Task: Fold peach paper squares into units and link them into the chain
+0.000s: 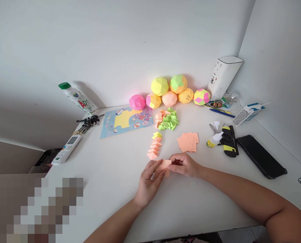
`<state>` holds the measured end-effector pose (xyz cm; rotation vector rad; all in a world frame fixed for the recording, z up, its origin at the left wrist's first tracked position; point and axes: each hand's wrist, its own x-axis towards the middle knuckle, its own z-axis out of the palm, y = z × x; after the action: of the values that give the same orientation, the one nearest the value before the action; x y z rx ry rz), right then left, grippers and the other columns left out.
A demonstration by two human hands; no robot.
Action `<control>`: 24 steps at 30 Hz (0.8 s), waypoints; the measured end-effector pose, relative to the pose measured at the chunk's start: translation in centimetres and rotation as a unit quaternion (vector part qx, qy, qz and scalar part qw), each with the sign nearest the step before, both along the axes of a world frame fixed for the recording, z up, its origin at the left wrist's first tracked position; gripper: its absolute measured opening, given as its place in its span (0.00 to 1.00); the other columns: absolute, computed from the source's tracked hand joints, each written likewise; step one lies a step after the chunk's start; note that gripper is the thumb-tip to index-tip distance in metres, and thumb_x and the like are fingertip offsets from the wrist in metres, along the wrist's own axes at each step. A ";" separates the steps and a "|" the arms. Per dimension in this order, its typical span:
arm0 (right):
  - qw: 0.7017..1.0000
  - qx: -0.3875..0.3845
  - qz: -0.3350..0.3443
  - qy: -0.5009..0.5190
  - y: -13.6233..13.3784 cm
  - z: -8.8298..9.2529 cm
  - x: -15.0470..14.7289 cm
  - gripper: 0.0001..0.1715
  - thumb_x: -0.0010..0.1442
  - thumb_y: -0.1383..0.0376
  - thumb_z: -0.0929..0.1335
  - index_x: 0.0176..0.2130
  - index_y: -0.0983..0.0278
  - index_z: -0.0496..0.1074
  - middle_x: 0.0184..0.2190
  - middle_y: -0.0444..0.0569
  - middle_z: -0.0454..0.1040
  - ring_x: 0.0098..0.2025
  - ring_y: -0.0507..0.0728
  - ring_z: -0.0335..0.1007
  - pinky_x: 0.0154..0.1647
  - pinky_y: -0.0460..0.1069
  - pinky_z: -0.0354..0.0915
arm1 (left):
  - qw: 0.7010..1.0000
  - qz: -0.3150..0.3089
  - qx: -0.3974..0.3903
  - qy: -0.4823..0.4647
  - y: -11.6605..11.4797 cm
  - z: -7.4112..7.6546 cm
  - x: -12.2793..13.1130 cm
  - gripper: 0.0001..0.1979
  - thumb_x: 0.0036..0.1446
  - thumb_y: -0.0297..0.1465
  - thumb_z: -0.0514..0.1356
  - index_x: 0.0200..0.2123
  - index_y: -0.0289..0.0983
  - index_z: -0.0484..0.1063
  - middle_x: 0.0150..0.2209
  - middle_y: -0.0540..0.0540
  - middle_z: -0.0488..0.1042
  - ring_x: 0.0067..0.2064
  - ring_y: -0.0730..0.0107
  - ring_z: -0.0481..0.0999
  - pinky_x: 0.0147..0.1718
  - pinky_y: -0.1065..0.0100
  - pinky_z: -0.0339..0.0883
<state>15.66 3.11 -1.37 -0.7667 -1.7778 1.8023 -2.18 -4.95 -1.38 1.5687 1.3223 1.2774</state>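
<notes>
Between my two hands, above the white table, is a peach paper square (165,164) that looks partly folded. My left hand (150,180) pinches its left side between thumb and fingers. At the right edge, my right hand (184,164) grips the same paper with thumb and curled fingers. Just beyond my hands runs a column of folded peach paper pieces (154,148), with a yellow folded piece (156,135) at its far end. A loose stack of flat peach paper squares (187,142) lies past my right hand. Farther back sits a pile of green and peach folded pieces (168,119).
Several faceted paper balls (159,86) rest against the wall. A blue booklet (109,125), remote control (67,148), keys (89,123) and white bottle (76,98) stand or lie left. Right are a glue bottle (212,141), cutter (229,141), phone (263,157), drink carton (249,113) and white box (222,79).
</notes>
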 end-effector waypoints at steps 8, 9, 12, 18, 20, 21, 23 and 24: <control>1.000 0.018 -0.013 0.010 0.0 0.1 0.0 0.16 0.55 0.56 0.69 0.26 0.66 0.69 0.20 0.42 0.63 0.22 0.49 0.57 0.22 0.45 0.55 | 1.000 0.023 -0.007 0.010 0.0 -0.1 0.1 0.18 0.56 0.30 0.58 0.51 0.46 0.70 0.30 0.49 0.68 0.32 0.71 0.67 0.30 0.69 0.63; 1.000 0.019 -0.013 0.010 0.0 0.1 0.0 0.15 0.55 0.56 0.69 0.26 0.66 0.70 0.20 0.42 0.63 0.22 0.49 0.57 0.21 0.45 0.55 | 0.999 0.026 -0.011 0.016 0.0 0.0 0.1 0.17 0.56 0.30 0.59 0.50 0.45 0.70 0.30 0.49 0.67 0.31 0.71 0.67 0.29 0.69 0.63; 0.999 0.022 -0.020 0.015 0.0 0.2 0.0 0.14 0.55 0.57 0.69 0.28 0.66 0.72 0.21 0.43 0.65 0.23 0.49 0.58 0.22 0.45 0.55 | 0.998 0.036 -0.036 0.030 -0.1 0.1 0.2 0.15 0.55 0.32 0.59 0.47 0.42 0.73 0.26 0.50 0.65 0.27 0.72 0.65 0.25 0.71 0.61; 0.999 0.031 -0.033 0.016 0.0 0.2 0.0 0.13 0.55 0.58 0.69 0.28 0.66 0.73 0.21 0.43 0.66 0.22 0.49 0.60 0.21 0.45 0.56 | 0.995 0.030 -0.090 0.014 -0.2 0.1 0.1 0.13 0.55 0.35 0.59 0.43 0.39 0.75 0.24 0.50 0.65 0.27 0.72 0.66 0.25 0.70 0.62; 0.999 0.027 -0.030 0.015 0.0 0.2 0.0 0.12 0.55 0.59 0.69 0.28 0.66 0.72 0.22 0.43 0.66 0.22 0.49 0.61 0.21 0.45 0.57 | 0.994 0.026 -0.105 -0.008 -0.1 0.1 0.1 0.12 0.55 0.35 0.60 0.42 0.39 0.75 0.26 0.50 0.67 0.28 0.71 0.67 0.27 0.69 0.63; 0.999 0.024 -0.028 0.016 0.0 0.2 0.0 0.12 0.55 0.59 0.69 0.28 0.66 0.72 0.22 0.44 0.66 0.23 0.49 0.62 0.21 0.45 0.58 | 0.993 0.024 -0.115 -0.025 -0.1 0.2 0.1 0.12 0.55 0.35 0.60 0.42 0.39 0.74 0.27 0.49 0.69 0.29 0.71 0.68 0.29 0.69 0.64; 0.999 0.024 -0.022 0.015 0.0 0.1 0.0 0.13 0.55 0.59 0.69 0.26 0.67 0.70 0.23 0.43 0.65 0.23 0.49 0.61 0.22 0.45 0.57 | 0.988 0.017 -0.135 -0.070 -0.1 0.2 0.1 0.12 0.54 0.35 0.60 0.42 0.40 0.74 0.30 0.48 0.72 0.32 0.69 0.69 0.31 0.68 0.65; 0.999 0.024 -0.018 0.015 0.0 0.1 0.0 0.14 0.55 0.59 0.69 0.26 0.67 0.69 0.22 0.43 0.64 0.23 0.49 0.61 0.22 0.45 0.57 | 0.985 0.012 -0.141 -0.095 0.0 0.2 0.1 0.12 0.54 0.35 0.60 0.43 0.41 0.74 0.32 0.48 0.72 0.33 0.69 0.70 0.32 0.67 0.65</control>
<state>15.70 3.15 -1.24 -0.7442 -1.7714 1.7323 -2.04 -4.99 -1.19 1.2100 1.3362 1.1646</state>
